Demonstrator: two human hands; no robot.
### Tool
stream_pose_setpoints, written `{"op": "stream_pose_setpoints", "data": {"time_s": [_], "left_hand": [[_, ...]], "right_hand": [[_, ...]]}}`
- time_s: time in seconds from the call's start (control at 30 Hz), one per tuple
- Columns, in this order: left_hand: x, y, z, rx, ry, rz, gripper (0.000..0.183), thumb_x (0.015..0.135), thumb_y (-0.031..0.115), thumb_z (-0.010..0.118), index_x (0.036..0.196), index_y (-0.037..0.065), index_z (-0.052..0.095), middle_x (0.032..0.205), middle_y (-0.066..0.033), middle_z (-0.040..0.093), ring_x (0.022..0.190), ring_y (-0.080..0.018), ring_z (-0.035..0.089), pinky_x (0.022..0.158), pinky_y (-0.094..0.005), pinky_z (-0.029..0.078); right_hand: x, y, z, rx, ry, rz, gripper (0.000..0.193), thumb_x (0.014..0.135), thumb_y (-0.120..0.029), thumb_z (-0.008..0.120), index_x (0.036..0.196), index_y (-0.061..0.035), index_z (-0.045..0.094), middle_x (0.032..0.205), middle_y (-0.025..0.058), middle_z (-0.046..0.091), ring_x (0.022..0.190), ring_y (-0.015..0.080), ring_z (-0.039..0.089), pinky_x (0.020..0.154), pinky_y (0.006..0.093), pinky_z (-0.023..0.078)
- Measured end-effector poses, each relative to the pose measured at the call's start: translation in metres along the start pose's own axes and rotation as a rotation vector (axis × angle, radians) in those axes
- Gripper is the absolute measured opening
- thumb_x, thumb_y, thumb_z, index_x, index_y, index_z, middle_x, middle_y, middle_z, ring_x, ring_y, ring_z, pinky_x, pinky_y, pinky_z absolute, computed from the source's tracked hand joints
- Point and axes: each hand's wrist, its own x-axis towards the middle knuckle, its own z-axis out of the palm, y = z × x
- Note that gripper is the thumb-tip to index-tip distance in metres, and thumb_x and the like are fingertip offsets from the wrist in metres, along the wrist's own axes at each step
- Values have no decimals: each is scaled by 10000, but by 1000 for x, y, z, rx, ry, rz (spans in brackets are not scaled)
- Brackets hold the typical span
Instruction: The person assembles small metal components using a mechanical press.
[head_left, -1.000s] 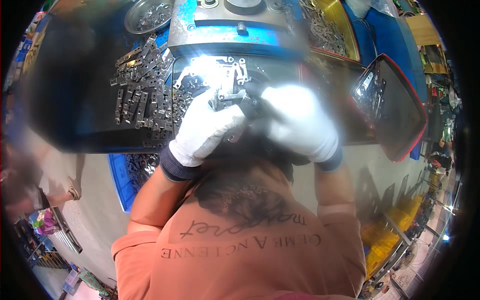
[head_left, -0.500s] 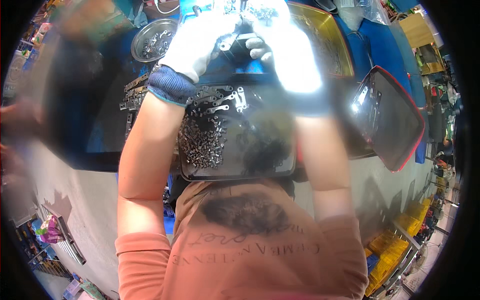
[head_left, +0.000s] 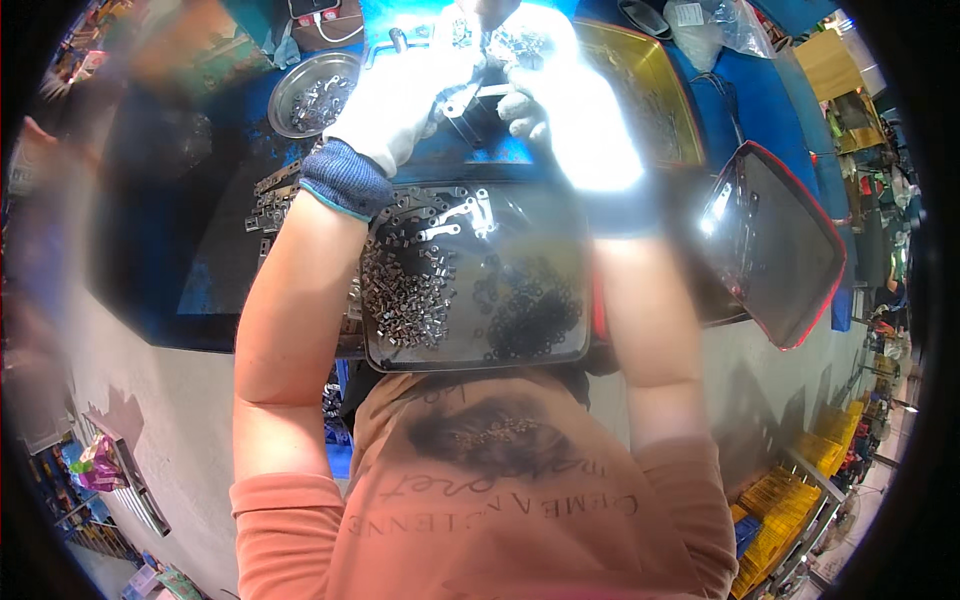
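Both hands wear white knit gloves with dark blue cuffs and are stretched out over a blue workbench (head_left: 200,250). My left hand (head_left: 405,95) and my right hand (head_left: 570,110) meet at a small metal bracket part (head_left: 470,100), each gripping one side of it. The right glove is washed out by bright light. Below the forearms lies a dark tray (head_left: 575,300) with small metal sleeves (head_left: 405,295), dark rings (head_left: 525,310) and flat silver brackets (head_left: 450,210).
A round steel bowl (head_left: 315,90) of metal parts stands at the upper left. A yellow-rimmed tray (head_left: 650,90) of parts is at the upper right. A dark red-edged tray (head_left: 780,250) tilts at the right. Loose brackets (head_left: 270,205) lie left of the tray.
Both hands have moved away from my body to the far side of the bench, still on the metal part. The tray of small parts now shows between my forearms.
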Motion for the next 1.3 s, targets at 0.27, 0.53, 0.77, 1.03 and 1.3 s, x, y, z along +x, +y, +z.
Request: {"op": "stream_pose_setpoints", "data": {"time_s": [0.27, 0.53, 0.77, 1.03, 1.3], "left_hand": [[-23, 4, 8, -575, -128, -213, 264, 854, 336, 600, 1060, 171, 616, 931, 20, 614, 708, -66, 531, 537, -163, 362], [-1, 13, 7, -334, 16, 26, 235, 834, 197, 624, 1016, 48, 609, 891, -21, 626, 750, -82, 578, 619, -174, 463], [6, 12, 5, -255, 11, -12, 185, 857, 198, 598, 995, 76, 615, 841, 6, 617, 665, -48, 540, 528, -143, 411], [5, 7, 5, -304, -47, -7, 209, 873, 182, 563, 1030, 50, 606, 852, -9, 612, 650, -47, 538, 509, -136, 414], [7, 1, 3, -261, -26, 11, 182, 872, 192, 574, 994, 64, 615, 826, 0, 608, 649, -41, 536, 506, -130, 387]], "right_hand": [[-15, -12, 12, -141, 100, -121, 259, 859, -208, 573, 912, 42, 615, 741, 107, 656, 547, 70, 550, 424, 144, 358], [22, 1, 8, -50, 148, -225, 278, 822, -94, 501, 1045, 63, 554, 812, 139, 666, 598, 95, 590, 457, 176, 417], [25, -9, 11, 54, 232, -17, 232, 814, -42, 474, 1021, 52, 517, 756, 147, 624, 514, 83, 525, 395, 151, 359], [10, -11, 7, 181, 236, -13, 270, 816, -63, 477, 1059, 51, 500, 746, 131, 630, 541, 123, 559, 414, 179, 399], [11, -10, 4, -16, 184, -35, 311, 831, -76, 452, 1114, 50, 483, 788, 134, 635, 595, 130, 583, 463, 189, 432]]}}
